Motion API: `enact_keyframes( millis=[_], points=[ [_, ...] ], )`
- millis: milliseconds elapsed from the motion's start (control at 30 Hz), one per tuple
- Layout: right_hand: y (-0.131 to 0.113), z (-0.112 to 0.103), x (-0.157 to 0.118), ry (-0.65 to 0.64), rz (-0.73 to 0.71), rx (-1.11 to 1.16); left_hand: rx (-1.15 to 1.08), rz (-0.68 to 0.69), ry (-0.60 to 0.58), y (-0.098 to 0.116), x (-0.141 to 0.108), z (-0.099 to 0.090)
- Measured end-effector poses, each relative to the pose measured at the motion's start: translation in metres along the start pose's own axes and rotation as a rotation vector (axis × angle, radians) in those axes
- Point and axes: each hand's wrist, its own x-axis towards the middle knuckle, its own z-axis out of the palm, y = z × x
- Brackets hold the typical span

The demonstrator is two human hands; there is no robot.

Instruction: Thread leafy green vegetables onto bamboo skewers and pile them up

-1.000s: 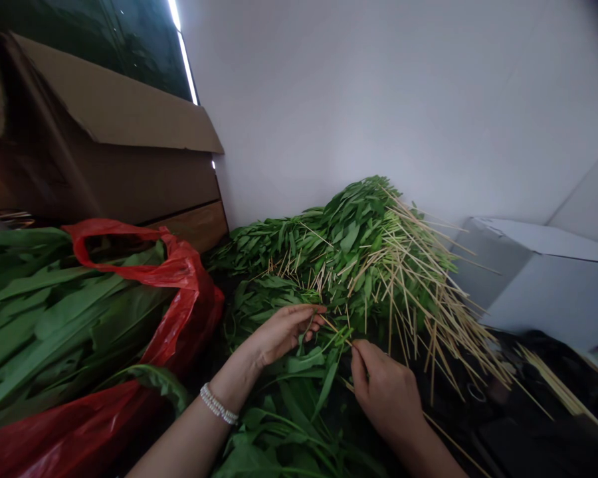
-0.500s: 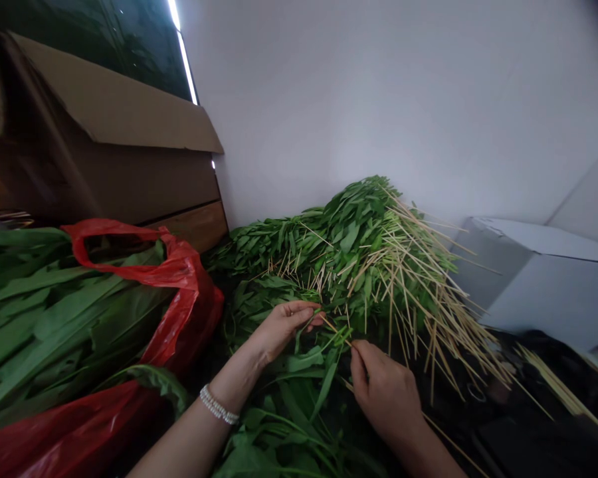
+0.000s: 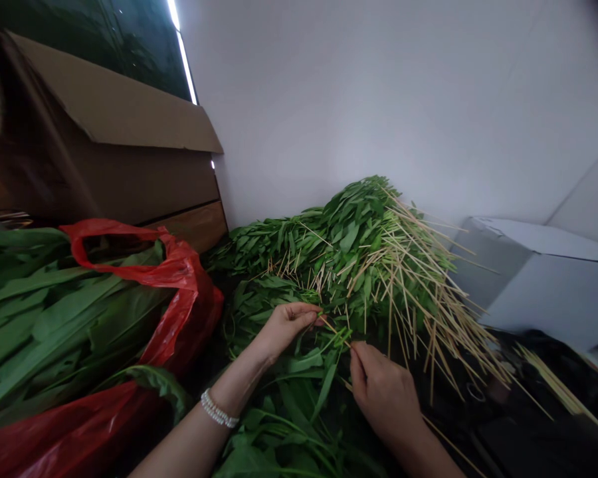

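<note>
My right hand (image 3: 386,385) is closed around a thin wooden skewer (image 3: 331,326) that slants up to the left. Green leaf stems (image 3: 343,337) are threaded on the skewer just ahead of its fingers, with long leaves (image 3: 323,392) hanging below. At the skewer's far end, my left hand (image 3: 289,325) pinches a green leaf stem between thumb and fingertips; whether the skewer pierces this stem I cannot tell. A white beaded bracelet (image 3: 218,408) circles the left wrist. Loose leafy greens (image 3: 279,438) lie beneath both hands.
Beyond my hands, skewered greens (image 3: 353,226) are heaped against the white wall (image 3: 379,99), their sticks pointing right. A red plastic bag (image 3: 184,299) of leaves lies left, before a cardboard box (image 3: 129,106). To the right are a white box (image 3: 558,285) and bare skewers (image 3: 551,378).
Almost nothing differs. My left hand has shifted very slightly at the skewer's end; my right hand keeps its grip in nearly the same place.
</note>
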Motion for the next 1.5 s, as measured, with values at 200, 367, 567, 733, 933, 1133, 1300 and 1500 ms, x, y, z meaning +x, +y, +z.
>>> enact_keyframes(
  millis=[200, 367, 567, 733, 933, 1133, 1300, 1500],
  points=[
    [0.0, 0.001, -0.001, -0.02, -0.001, -0.001, 0.15, 0.086, -0.004, -0.001, 0.0, 0.005],
    [0.001, 0.002, -0.001, -0.009, 0.002, 0.041, 0.105, 0.055, -0.014, -0.002, 0.0, 0.001],
    [0.0, 0.002, -0.001, 0.026, -0.025, 0.041, 0.12, -0.018, -0.008, -0.004, 0.0, -0.001],
    [-0.002, 0.002, -0.001, 0.012, -0.037, 0.064, 0.161, -0.044, -0.076, -0.004, -0.003, 0.004],
    [0.004, -0.011, 0.005, 0.137, -0.042, 0.046, 0.126, -0.023, -0.034, -0.005, 0.001, -0.002],
    [-0.005, -0.026, 0.007, 0.061, -0.033, 0.166, 0.468, 0.189, 0.037, -0.012, 0.009, -0.009],
    [-0.026, -0.018, -0.003, -0.02, -0.184, 0.166, 0.786, 0.268, 0.047, -0.017, 0.009, -0.014],
    [-0.033, -0.008, -0.008, -0.025, -0.286, 0.119, 1.093, 0.429, 0.188, -0.017, 0.012, -0.024]
  ],
)
